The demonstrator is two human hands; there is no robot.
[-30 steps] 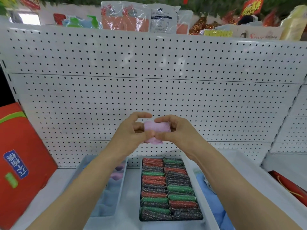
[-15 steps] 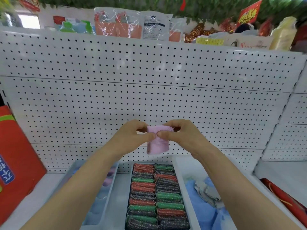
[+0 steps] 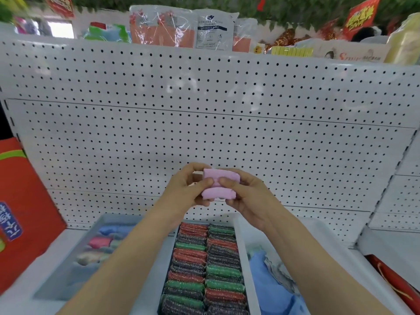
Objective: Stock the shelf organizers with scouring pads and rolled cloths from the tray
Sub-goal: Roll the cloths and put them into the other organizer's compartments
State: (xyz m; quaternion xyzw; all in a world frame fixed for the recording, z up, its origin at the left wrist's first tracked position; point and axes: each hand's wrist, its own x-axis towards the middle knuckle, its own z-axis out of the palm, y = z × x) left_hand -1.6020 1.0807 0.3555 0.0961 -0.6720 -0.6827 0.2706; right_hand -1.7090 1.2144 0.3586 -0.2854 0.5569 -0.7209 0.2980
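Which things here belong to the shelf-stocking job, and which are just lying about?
Job: pink cloth, held by left hand and right hand; scouring pads; cloth organizer; white tray.
Lying about: red bag; plastic packets.

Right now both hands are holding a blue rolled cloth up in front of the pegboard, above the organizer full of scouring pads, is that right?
Not quite: the rolled cloth is pink, not blue. The head view shows the left hand and right hand both gripping it in front of the pegboard, above the organizer packed with red, green and dark scouring pads.
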